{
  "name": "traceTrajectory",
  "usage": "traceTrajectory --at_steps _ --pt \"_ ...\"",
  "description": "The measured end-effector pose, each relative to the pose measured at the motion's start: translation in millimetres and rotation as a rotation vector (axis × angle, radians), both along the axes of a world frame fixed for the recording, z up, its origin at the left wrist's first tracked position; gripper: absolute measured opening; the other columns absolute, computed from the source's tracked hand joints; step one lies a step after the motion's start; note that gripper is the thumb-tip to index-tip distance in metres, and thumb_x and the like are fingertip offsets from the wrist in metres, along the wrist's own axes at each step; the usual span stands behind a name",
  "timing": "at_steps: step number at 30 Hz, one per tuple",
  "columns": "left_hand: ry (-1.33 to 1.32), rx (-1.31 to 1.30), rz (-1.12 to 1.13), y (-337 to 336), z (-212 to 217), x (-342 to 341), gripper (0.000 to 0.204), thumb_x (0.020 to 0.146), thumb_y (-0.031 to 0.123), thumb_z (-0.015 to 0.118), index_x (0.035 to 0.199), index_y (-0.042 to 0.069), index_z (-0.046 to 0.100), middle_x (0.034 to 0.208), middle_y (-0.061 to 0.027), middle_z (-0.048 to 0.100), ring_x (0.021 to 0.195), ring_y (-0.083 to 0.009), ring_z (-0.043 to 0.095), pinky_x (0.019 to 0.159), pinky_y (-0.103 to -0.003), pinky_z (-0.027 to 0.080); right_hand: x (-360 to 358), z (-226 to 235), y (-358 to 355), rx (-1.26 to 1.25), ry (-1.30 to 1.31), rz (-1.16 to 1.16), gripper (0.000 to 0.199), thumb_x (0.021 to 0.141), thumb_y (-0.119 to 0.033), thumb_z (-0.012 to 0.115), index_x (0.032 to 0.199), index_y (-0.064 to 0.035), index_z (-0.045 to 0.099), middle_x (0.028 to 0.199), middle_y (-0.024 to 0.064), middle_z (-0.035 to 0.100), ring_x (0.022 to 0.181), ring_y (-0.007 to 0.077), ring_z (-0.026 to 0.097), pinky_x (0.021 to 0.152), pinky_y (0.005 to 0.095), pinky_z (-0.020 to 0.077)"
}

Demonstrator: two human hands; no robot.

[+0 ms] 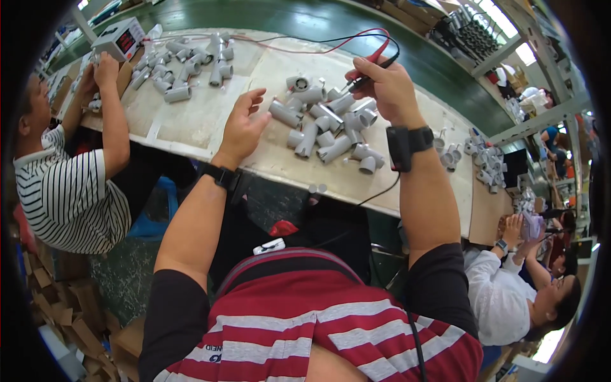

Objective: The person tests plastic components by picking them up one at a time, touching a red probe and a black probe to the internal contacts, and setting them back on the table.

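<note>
My left hand [242, 127] is held over the table's near side with its fingers apart and nothing in it. Beside it lies a loose pile of grey T-shaped plastic housings [307, 137], some showing round open ends. At the pile's far right, my right hand [393, 92] is closed around a pair of test probes, one red [380, 49] and one black [390, 61]. Their tips point down and left towards the housings; whether they touch one cannot be told. Red and black leads [318, 51] run from the probes across the table's back.
A box-shaped meter with a red display [121, 38] stands at the far left, near a co-worker's hands [105, 69]. More grey housings [181, 67] lie between it and me. Others [487, 162] lie to the right, near another person [503, 293]. A green belt [286, 19] runs behind the table.
</note>
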State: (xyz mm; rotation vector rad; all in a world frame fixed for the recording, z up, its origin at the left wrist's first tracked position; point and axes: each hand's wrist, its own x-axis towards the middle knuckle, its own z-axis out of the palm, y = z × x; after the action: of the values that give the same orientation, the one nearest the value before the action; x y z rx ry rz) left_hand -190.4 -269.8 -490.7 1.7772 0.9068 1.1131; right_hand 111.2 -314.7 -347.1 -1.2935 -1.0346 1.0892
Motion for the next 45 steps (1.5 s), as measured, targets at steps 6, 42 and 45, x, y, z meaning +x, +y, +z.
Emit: traceTrajectory --at_steps 6,42,45 --pt "0.153 0.278 0.034 1.3 4.4 1.8 0.041 0.082 0.002 0.066 0.122 0.006 0.069 0.125 -0.0129 0.064 0.121 -0.0326 0.06 0.106 -0.04 0.047 -47.4 -23.0 -88.4 -0.131 -0.222 0.028 0.021 0.095 -0.019 0.075 0.093 0.0008 0.072 0.08 0.0081 0.073 0.063 0.0154 0.067 0.055 0.0278 0.0539" --pt "-0.511 -0.473 0.142 -35.0 20.6 -63.3 0.043 0.096 0.0 0.07 0.137 0.001 0.054 0.109 -0.0116 0.069 0.095 -0.0184 0.069 0.084 -0.033 0.059 -184.1 -112.2 -56.5 0.322 -0.489 -0.053 0.02 0.09 -0.019 0.081 0.092 -0.0015 0.074 0.068 0.0067 0.069 0.062 0.0125 0.064 0.06 0.0314 0.0503" --pt "-0.5 -0.475 0.145 -38.1 16.1 -67.2 0.045 0.095 -0.001 0.071 0.137 0.001 0.054 0.109 -0.0115 0.069 0.095 -0.0183 0.069 0.086 -0.033 0.059 -187.6 -115.7 -54.8 0.334 -0.611 -0.041 0.019 0.09 -0.019 0.081 0.093 -0.0017 0.074 0.069 0.0088 0.07 0.062 0.0138 0.064 0.06 0.0326 0.0504"
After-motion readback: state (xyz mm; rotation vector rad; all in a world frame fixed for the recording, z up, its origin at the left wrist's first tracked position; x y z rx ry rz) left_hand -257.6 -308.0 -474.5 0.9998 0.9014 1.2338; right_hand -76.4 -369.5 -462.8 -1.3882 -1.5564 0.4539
